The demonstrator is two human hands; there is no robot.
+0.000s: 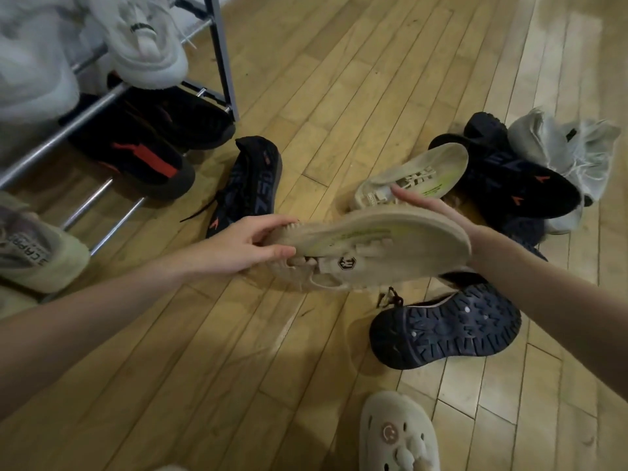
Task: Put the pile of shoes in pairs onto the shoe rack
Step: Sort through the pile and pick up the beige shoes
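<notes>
A beige sneaker [380, 246] hangs on its side above the floor at the centre. My left hand [244, 246] grips its heel end with the fingers curled around it. My right hand [441, 215] lies flat against its toe end and sole edge. Its beige mate [413, 175] lies on the floor just behind. The pile at the right holds dark navy sneakers [516, 178], a white sneaker [571, 147] and an upturned navy shoe [445, 329] showing its sole. One black sneaker [251, 185] lies alone beside the shoe rack [222, 59].
The metal rack at the left carries white sneakers [146, 42] on an upper shelf, black-and-red sneakers [142, 144] lower down, and a beige shoe [37, 249] at the near left. A cream clog [397, 433] is at the bottom edge. Wooden floor lies all around.
</notes>
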